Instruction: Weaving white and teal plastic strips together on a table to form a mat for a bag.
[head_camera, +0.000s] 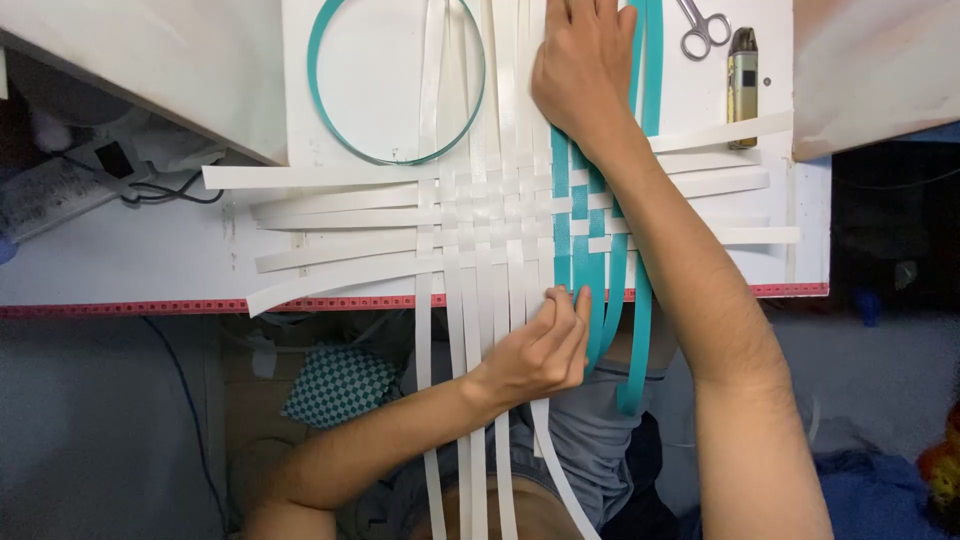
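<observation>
Across the middle of the view runs a white table (150, 260), its near edge trimmed with a red measuring strip (150, 306). On it lies the largest piece of work, a flat woven mat of white strips (480, 215), crossing over and under one another, with loose ends running out toward nine, three, twelve and six o'clock; the six o'clock ends hang off the table edge over the person's lap. Just beside the white weave, at its three o'clock side, several teal strips (585, 265) are laced vertically through the horizontal white ones, their lower ends drooping past the table edge.

At eleven o'clock from the weave a teal hoop (330, 120) lies flat on the table, with a few white strips crossing over it.

At twelve o'clock the right hand (585, 65) lies palm down, fingers spread flat, pressing on the upper ends of the white and teal strips where they meet; it pins them and clasps nothing. At six o'clock from the weave the left hand (545, 345) sits at the table edge, fingers curled, its fingertips pinched on the lower part of a teal strip beside the last white one.

At one o'clock, well apart from the hands, a small olive pen-shaped device (742, 85) lies on the table, and just beside it, toward twelve, rest small metal scissors (703, 28).
</observation>
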